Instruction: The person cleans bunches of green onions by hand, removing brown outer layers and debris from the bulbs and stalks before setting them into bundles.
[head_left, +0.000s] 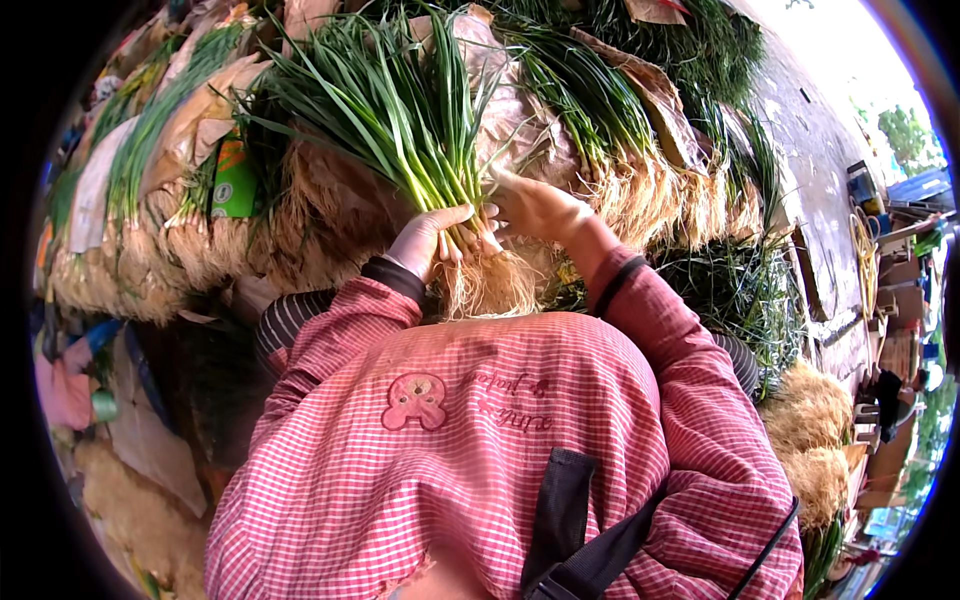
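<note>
My left hand (421, 238) is wrapped around the lower stalks of a bunch of leafy allium plants (427, 142), its thumb laid across the front. Their long green leaves fan up and away from me, and pale bare roots (487, 285) hang down close to my lap. On the bunch's right side is my right hand (536, 206), fingers apart and the tips close to the stalks. Whether those fingertips touch the stalks is hard to tell. Crumpled brown paper (517, 97) lies just beyond the bunch.
More rooted bunches (630, 172) lie beyond my right hand, with others (135, 195) at the far left. A green printed packet (234, 180) sits among them. Loose green leaves (735, 300) are heaped at my right, near root bundles (810, 420). A person (892, 397) is at the far right.
</note>
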